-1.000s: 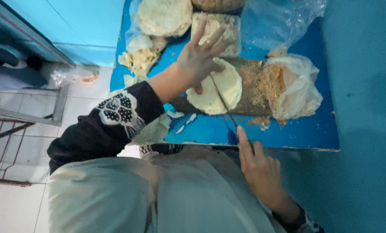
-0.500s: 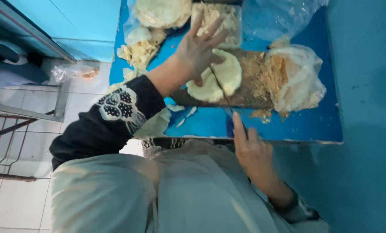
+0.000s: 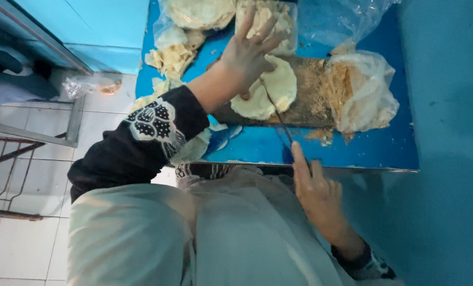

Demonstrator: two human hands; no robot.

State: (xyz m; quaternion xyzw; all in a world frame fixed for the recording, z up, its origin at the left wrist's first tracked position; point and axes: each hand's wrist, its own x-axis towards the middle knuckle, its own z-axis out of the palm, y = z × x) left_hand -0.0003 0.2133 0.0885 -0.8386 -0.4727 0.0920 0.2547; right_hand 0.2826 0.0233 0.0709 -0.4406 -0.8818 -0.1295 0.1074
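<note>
While the right hand (image 3: 317,195), nearest the viewer, grips a thin knife (image 3: 278,119) with forefinger laid along it, the left hand (image 3: 245,53) presses open-palmed, fingers spread, on a pale flat dough round (image 3: 268,92), already split in two, lying on the brown cutting board (image 3: 305,103). A clean cut likely calls for steady downward pressure and fingers kept off the blade line. Beyond lie bagged rounds (image 3: 199,10) on the blue table (image 3: 353,148).

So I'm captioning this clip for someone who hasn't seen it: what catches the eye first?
The bright blue table stands out first. On it lies a dark cutting board with a pale flat round cut in two. The left hand presses on the round with fingers spread, while the right hand, at the table's near edge, grips a knife across it.
</note>
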